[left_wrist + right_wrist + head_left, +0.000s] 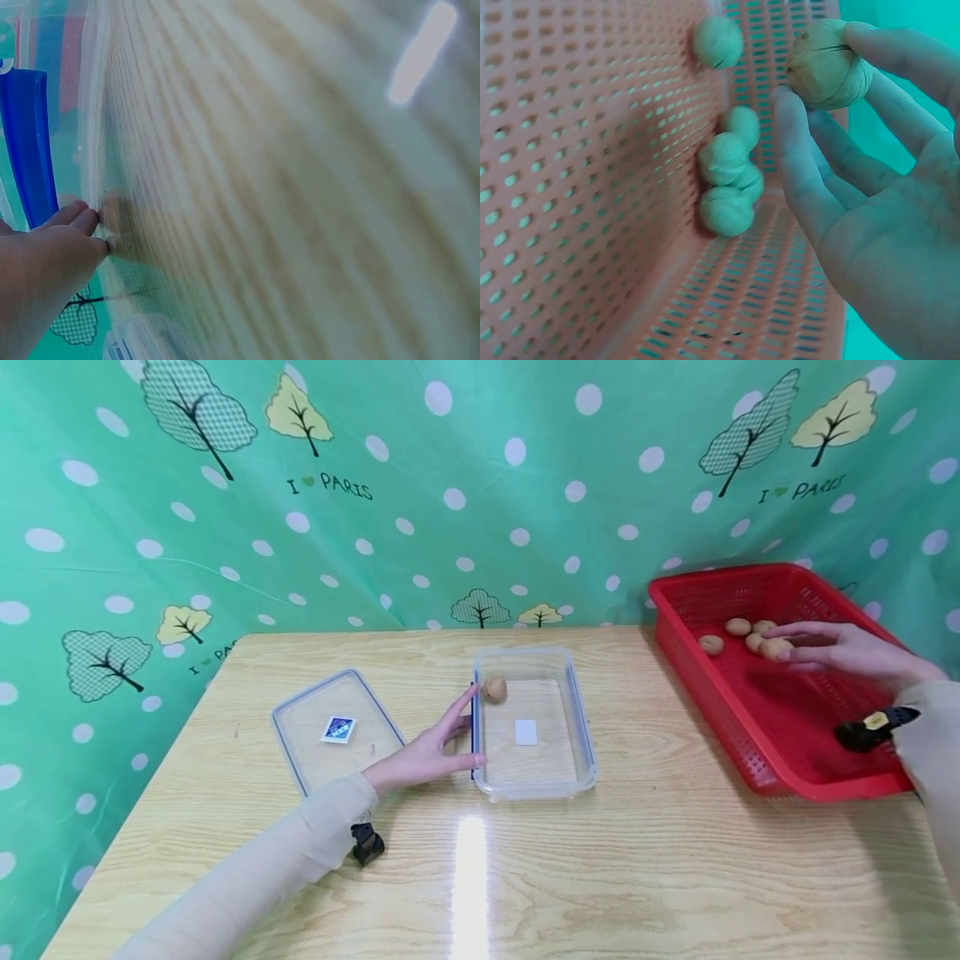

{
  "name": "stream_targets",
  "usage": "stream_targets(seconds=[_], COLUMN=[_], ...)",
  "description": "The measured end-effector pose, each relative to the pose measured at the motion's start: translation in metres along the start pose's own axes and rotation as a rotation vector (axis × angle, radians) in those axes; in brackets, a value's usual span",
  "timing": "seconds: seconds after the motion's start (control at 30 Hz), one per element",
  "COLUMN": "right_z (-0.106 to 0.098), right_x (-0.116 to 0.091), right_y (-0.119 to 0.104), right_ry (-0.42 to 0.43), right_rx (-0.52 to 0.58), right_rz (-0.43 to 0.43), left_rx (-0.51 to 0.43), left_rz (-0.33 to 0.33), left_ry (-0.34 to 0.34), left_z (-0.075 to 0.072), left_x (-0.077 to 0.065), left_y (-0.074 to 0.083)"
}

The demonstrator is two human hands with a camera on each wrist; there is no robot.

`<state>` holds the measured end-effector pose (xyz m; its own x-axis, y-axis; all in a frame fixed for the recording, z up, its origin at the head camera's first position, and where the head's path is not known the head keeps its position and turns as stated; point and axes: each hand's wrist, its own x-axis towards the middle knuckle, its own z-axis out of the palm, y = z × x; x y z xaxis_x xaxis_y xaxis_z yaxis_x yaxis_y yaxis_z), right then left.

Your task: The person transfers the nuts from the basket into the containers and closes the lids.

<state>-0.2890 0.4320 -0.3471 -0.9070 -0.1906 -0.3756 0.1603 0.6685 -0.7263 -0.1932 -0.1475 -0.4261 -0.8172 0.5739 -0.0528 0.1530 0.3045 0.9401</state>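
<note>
Pose of the right hand (862,653): reaching over the red plastic basket (795,718), thumb and fingertips pinching one walnut.
Pinched walnut (829,66): round and tan, its shell crossed by a dark seam, held at the fingertips and apart from the other nuts.
Loose walnuts (738,627): clustered in the basket, just beyond and left of the pinch.
Pose of the left hand (427,756): thumb and forefinger spread wide, touching the near side of the clear container (540,790).
Lone walnut (494,688): inside that container, just past the left forefinger's tip.
Blue-edged lid (300,727): flat, left of the left hand.
</note>
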Motion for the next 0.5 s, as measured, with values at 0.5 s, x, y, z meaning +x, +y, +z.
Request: stream_targets(seconds=[0.5], right_z=[0.011], right_x=[-0.015], right_y=[-0.047], right_ry=[0.103], right_rx=[-0.165], right_rz=[-0.184], left_rx=[-0.032], left_rz=[-0.002], left_ry=[0.009], left_z=[0.000], left_x=[0.001], left_y=[-0.002])
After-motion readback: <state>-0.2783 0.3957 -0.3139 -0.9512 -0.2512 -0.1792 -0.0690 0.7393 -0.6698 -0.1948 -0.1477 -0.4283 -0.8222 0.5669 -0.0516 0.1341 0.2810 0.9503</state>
